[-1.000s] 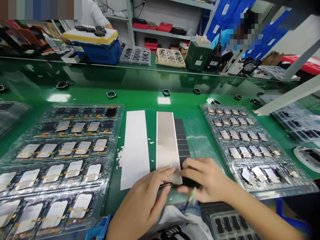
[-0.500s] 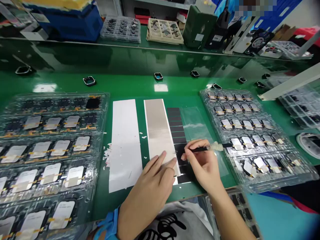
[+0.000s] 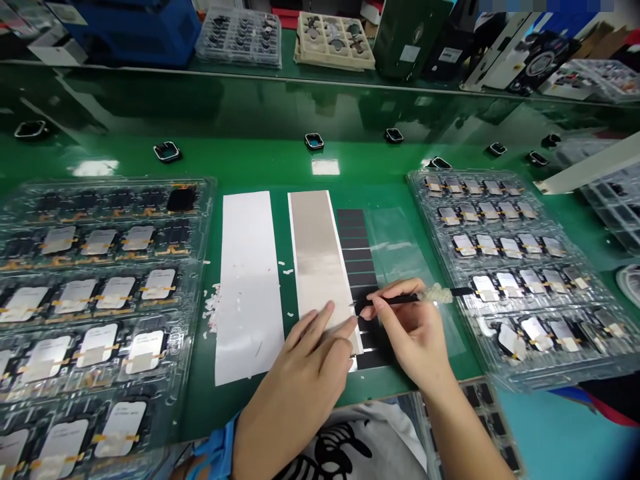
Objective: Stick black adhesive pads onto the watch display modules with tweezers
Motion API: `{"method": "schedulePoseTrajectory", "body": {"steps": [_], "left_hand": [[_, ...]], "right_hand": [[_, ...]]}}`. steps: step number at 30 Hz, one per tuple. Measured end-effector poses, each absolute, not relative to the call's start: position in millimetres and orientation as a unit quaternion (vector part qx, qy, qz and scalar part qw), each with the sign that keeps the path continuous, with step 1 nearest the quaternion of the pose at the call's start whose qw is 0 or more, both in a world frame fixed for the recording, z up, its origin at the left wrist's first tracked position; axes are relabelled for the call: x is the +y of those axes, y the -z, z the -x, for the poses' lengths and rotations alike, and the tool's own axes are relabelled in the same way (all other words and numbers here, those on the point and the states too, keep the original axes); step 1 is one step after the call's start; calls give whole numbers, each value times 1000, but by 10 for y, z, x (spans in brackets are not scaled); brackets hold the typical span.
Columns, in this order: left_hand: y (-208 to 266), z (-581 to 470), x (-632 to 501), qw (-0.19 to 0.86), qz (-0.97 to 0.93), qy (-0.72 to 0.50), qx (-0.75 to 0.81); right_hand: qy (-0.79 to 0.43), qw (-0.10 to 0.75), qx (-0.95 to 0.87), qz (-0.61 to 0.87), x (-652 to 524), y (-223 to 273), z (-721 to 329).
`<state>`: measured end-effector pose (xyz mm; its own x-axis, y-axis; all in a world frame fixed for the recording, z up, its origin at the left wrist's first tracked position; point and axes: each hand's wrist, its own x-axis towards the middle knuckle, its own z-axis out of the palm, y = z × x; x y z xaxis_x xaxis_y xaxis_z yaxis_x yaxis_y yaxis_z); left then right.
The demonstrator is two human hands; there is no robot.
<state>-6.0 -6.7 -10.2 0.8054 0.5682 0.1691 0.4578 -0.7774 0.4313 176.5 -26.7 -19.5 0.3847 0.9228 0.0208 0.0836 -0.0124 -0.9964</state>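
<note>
My left hand point(image 3: 313, 367) lies on the lower part of a beige sheet with white edges point(image 3: 317, 247), its fingers stretched out and pressing down. In my right hand point(image 3: 407, 320) is a slim black tool point(image 3: 403, 299) with a pale, lumpy wrapping round its rear part, pinched like a pen. Its dark front end is at the right edge of the beige sheet, close to my left fingertips; the exact tip is hard to make out. Under and beside my right hand runs a strip of black rectangular pieces point(image 3: 355, 243).
Left of the beige sheet lies a white sheet point(image 3: 249, 267) with small white scraps point(image 3: 213, 310) beside it. Clear trays of small screen parts stand left point(image 3: 197, 267) and right point(image 3: 437, 250). A clear film point(image 3: 395, 233) lies by the strip. Several watch cases point(image 3: 167, 152) sit farther back.
The head view has shifted slightly. The tool's dark front end now shows more plainly at the beige sheet's right edge. My left hand stays in place on the sheet.
</note>
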Motion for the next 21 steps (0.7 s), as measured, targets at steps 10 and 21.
{"method": "schedulePoseTrajectory", "body": {"steps": [10, 21], "left_hand": [[67, 75, -65, 288, -884, -193, 314], [-55, -80, -178, 679, -433, -435, 403]], "right_hand": [[-379, 679, -294, 556, -247, 133, -1867], [-305, 763, -361, 442, -379, -42, -1222]]}}
